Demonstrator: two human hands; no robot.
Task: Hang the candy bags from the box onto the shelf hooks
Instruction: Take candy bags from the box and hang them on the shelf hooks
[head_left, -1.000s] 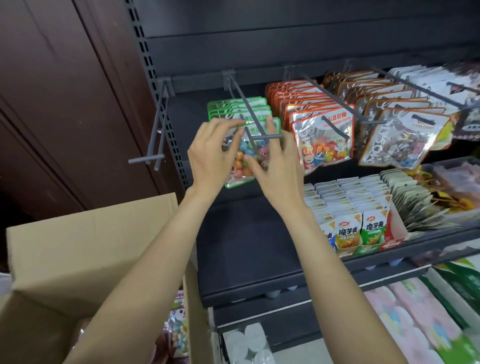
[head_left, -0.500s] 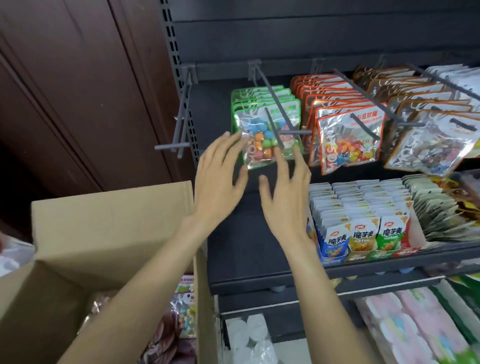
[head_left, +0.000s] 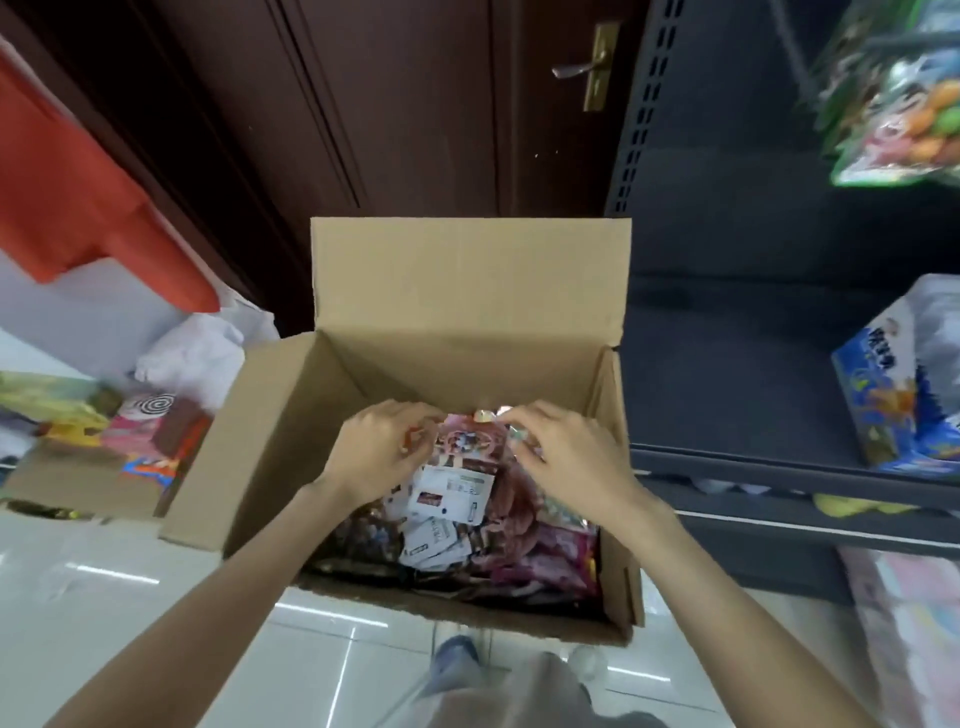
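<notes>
Tiled floor, dark door at twelve o'clock. Pick-up step: my left hand and right hand pinch the top candy bag inside the box. Next: lift toward the shelf, three o'clock.

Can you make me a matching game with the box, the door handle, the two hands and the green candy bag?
Things:
1. cardboard box
2. door handle
3. left hand and right hand
4. green candy bag

Places:
A. top right, on the shelf
B. on the brown door
C. on the floor, flaps open
D. inside the box, on the candy bags

Pairs: 1-C, 2-B, 3-D, 4-A
</notes>
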